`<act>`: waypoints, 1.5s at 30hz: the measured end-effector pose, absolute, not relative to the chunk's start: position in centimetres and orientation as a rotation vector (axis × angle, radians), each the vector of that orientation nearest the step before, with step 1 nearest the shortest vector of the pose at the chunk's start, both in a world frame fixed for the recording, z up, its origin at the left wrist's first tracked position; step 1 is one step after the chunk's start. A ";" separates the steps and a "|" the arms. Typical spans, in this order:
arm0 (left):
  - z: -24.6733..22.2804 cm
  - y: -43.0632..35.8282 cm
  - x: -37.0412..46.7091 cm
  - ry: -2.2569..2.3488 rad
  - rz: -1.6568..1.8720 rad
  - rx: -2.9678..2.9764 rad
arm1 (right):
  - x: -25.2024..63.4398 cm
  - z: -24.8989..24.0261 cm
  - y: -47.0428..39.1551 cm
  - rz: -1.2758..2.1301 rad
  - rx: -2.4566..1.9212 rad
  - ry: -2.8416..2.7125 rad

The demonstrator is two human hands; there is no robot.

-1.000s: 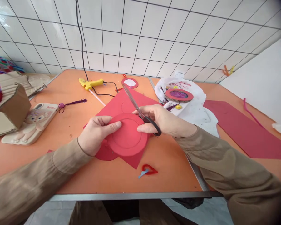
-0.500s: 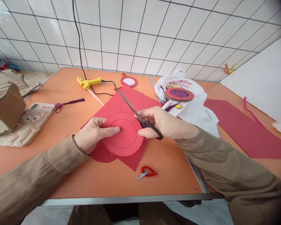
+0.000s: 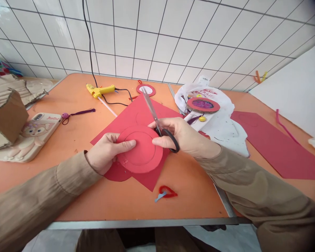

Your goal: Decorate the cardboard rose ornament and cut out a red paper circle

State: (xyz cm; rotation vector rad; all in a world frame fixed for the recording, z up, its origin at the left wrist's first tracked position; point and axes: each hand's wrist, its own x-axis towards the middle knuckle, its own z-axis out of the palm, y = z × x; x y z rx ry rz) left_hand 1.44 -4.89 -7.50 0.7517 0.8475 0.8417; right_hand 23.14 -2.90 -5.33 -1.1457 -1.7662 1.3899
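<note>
A round red paper disc point(image 3: 144, 154) with a smaller circle drawn inside it is pinched at its left edge by my left hand point(image 3: 110, 151), thumb on top. Black-handled scissors point(image 3: 153, 113) rest in my right hand point(image 3: 182, 138), their blades pointing up and away, apart from the disc's drawn line. The right thumb also touches the disc's right edge. Beneath lies a red paper sheet point(image 3: 152, 180) with another circle drawn on it. Part of a second rounded red piece point(image 3: 118, 175) shows below my left hand.
A yellow glue gun point(image 3: 101, 91) lies at the back left, its cord rising along the wall. A phone point(image 3: 28, 138) and cut cardboard point(image 3: 10, 113) are at left. At right are a white plastic bag point(image 3: 220, 129) and red sheet point(image 3: 278, 147). A red pipe-cleaner loop point(image 3: 168, 191) lies in front.
The scissors have swung more upright in my right hand, their tips moving right. The disc has shifted slightly right and tilted a little in my left hand's hold.
</note>
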 end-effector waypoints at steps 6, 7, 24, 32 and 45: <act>-7.6 -4.8 1.7 0.846 1.049 0.609 | 22.7 -5.1 -3.1 1.414 -1.153 -1.678; -7.6 -4.8 1.7 0.840 1.046 0.601 | 22.7 -5.1 -3.2 1.404 -1.170 -1.676; -8.1 -4.8 1.5 0.890 1.084 0.532 | 22.9 -5.8 -4.4 1.414 -1.175 -1.559; -8.2 -4.9 1.5 0.835 1.030 0.509 | 22.3 -6.1 -4.4 1.505 -1.192 -1.489; -8.5 -5.1 1.6 0.838 0.877 0.558 | 22.9 -5.9 -4.3 1.522 -1.196 -1.568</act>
